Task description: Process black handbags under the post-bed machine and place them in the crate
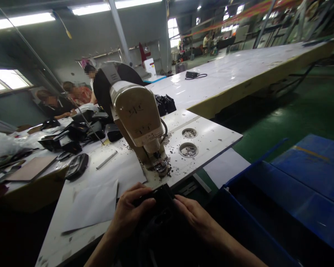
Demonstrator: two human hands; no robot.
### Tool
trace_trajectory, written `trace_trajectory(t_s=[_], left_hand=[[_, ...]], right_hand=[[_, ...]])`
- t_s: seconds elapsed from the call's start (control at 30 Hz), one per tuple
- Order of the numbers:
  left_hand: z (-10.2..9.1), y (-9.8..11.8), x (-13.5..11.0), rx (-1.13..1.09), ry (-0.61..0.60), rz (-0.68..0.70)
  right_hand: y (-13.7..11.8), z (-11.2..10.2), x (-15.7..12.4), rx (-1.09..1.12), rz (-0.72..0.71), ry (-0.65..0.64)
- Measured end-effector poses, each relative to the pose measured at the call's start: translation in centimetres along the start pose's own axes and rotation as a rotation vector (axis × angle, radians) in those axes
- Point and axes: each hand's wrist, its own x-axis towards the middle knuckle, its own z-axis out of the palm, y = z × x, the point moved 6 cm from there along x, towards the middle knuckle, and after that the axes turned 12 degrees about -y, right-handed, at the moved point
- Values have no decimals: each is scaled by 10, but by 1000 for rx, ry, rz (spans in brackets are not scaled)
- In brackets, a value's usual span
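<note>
Position of the black item (161, 193), viewed from my remote station: directly between the hands, in front of the wearer, at the near edge of the white surface (211, 139). The sewing machine (136, 111) stands beyond it, and I note its lower working end (160, 167) almost straight ahead of the item's far edge. A narrow gap appears to separate the two; I judge that gap, and the angle of the far edge across it, to be the governing relation. That edge runs roughly crosswise between the hands. The body below it drops toward the wearer into shadow, so I cannot certify the long axis.

State of the hands: apart from each other, both engaged on the same piece. I find the left hand (128, 207) gripping the left side, thumb laid over the top. The right hand (193, 213) is closed against the right side; its thumb is hidden from me. Neither is clearly nearer to the machine.

Surroundings noted: a white sheet (91, 207) left of the left hand, a black pouch (77, 166) farther left, dark scraps (169, 165) about the machine's base, and a blue bin (239, 202) right of the right hand.
</note>
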Motion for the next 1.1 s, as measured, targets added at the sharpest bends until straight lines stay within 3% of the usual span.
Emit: trace_trajectory(t_s=[0.23, 0.33, 0.5, 0.73, 0.93, 1.1], left_hand=[[-13, 6, 28, 275, -233, -56], [-15, 5, 40, 294, -272, -76], [-20, 3, 58, 297, -292, -130], [-24, 3, 70, 271, -308, -155], [-25, -1, 72, 264, -249, -171], [-26, -2, 72, 254, -175, -140]], right_hand=[[9, -7, 30, 11, 11, 12], [14, -11, 42, 61, 12, 25], [20, -19, 54, 63, 42, 79], [28, -22, 65, 87, 69, 48], [32, -23, 70, 175, 65, 48], [27, -32, 73, 105, 41, 108]])
